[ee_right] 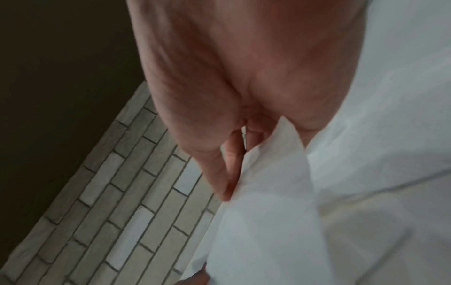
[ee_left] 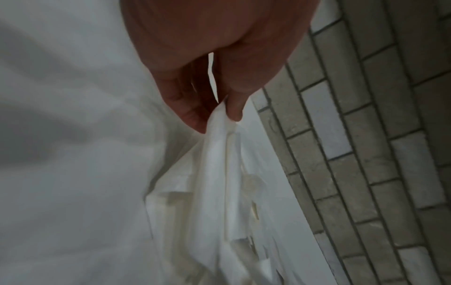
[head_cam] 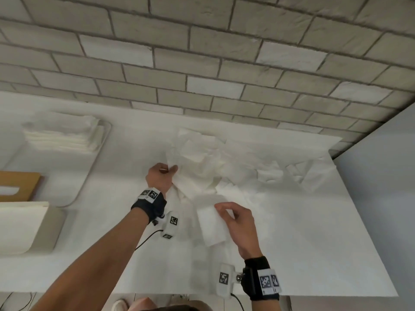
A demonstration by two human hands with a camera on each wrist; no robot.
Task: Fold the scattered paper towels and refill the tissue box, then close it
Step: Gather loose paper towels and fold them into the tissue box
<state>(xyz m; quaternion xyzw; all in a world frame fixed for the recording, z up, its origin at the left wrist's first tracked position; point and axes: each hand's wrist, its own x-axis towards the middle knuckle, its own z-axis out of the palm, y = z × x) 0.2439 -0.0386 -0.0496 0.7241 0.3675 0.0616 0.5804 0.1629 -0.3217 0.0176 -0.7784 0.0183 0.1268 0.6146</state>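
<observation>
The left hand (head_cam: pixel 160 176) pinches one end of a paper towel (head_cam: pixel 193 187) above the white table (head_cam: pixel 314 232); the right hand (head_cam: pixel 238 225) grasps its other, folded end; loose towels (head_cam: pixel 258 167) lie beyond; a folded stack (head_cam: pixel 60 135) rests on a tray (head_cam: pixel 89 176) at left.

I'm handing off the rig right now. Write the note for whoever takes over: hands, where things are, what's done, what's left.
Left hand: pinching the far end of a paper towel.
Right hand: pinching the same towel's near end.
Loose towels lie scattered on the table, centre to right.
Folded stack sits on a tray, far left.
Tissue box: near left, wooden lid behind it.
Done: part folded. Left: fold the rest, fill the box, close it.
</observation>
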